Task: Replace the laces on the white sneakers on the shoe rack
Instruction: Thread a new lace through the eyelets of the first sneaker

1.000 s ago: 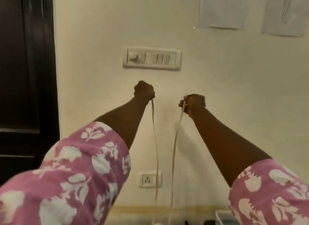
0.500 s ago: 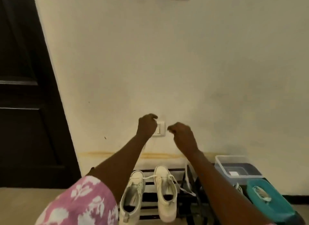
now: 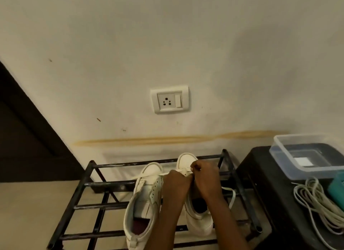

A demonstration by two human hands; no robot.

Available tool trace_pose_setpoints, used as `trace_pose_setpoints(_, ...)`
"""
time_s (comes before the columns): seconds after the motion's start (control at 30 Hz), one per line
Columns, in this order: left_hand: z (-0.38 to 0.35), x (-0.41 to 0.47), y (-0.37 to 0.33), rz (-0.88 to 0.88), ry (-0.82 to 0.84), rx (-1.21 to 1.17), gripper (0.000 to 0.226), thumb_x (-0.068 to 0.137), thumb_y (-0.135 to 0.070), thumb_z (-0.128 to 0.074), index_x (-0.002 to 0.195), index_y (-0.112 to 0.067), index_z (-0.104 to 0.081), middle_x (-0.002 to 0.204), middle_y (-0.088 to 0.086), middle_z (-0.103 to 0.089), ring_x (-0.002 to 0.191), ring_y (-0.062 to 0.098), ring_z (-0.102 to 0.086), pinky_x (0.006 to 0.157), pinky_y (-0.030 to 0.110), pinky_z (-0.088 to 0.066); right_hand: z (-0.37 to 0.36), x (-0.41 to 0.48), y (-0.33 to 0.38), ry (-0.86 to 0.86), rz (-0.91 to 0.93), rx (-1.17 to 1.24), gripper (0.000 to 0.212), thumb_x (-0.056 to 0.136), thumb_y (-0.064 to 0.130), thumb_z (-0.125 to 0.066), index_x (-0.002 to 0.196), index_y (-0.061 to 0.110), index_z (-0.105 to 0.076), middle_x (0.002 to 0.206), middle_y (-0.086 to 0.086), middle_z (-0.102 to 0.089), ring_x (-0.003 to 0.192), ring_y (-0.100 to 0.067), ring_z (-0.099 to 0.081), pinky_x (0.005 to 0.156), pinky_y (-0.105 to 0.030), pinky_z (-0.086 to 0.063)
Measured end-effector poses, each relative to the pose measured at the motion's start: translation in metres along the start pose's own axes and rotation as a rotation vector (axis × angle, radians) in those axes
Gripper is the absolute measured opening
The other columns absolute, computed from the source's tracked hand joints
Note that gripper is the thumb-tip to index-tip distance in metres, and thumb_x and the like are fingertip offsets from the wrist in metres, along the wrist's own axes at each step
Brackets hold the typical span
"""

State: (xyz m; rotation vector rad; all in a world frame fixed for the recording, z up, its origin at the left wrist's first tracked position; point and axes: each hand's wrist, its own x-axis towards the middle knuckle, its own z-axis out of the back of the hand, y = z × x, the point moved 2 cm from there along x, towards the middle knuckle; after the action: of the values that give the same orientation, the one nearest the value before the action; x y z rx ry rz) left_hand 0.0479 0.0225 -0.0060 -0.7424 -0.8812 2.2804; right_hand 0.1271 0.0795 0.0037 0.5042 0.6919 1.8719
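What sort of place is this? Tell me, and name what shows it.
Most likely a home entryway or hallway corner: a black metal shoe rack holding white sneakers stands against a painted wall with a power socket, beside a dark door.

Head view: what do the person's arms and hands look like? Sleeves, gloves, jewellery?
Bare hands: no gloves on the left hand or the right hand, and no rings, watch or wristbands show. The left forearm and right forearm are uncovered down to the bottom edge of the frame. No sleeve is in view.
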Motion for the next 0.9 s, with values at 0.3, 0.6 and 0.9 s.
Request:
trace_pose_setpoints(0.3,0.015,0.007,0.012,0.004,-0.049,-0.250,0.027,0.083,-0.017,-0.064,0.060,-0.004,-0.067,0.059,0.016,-0.062,0.056,0.022,-0.056,0.061,0.034,-0.054,-0.002,0.015,-0.004,0.234,0.045,-0.077,0.021,0.092,0.013,-0.055,0.102,0.013,-0.072,0.107,-0.008,-0.069,0.102,-0.022,-0.060,0.093,-0.033,-0.048)
trace_pose_setpoints(0.6,0.024,0.021,0.023,0.121,0.091,-0.383,0.017,0.081,-0.003,-0.062,0.067,0.005,-0.068,0.059,0.015,-0.058,0.055,0.022,-0.054,0.055,0.028,-0.048,-0.002,0.004,0.007,0.264,0.080,-0.171,0.027,0.099,0.020,-0.042,0.112,0.018,-0.065,0.111,-0.004,-0.065,0.110,-0.021,-0.048,0.090,-0.031,-0.041)
trace_pose_setpoints(0.9,0.026,0.032,0.026,0.207,0.143,-0.470,0.007,0.078,0.007,-0.058,0.076,0.010,-0.064,0.065,0.017,-0.052,0.045,0.018,-0.045,0.043,0.022,-0.044,-0.006,0.012,0.011,0.376,0.101,-0.272,0.027,0.098,0.019,-0.045,0.118,0.014,-0.062,0.112,-0.008,-0.063,0.108,-0.023,-0.053,0.089,-0.032,-0.045)
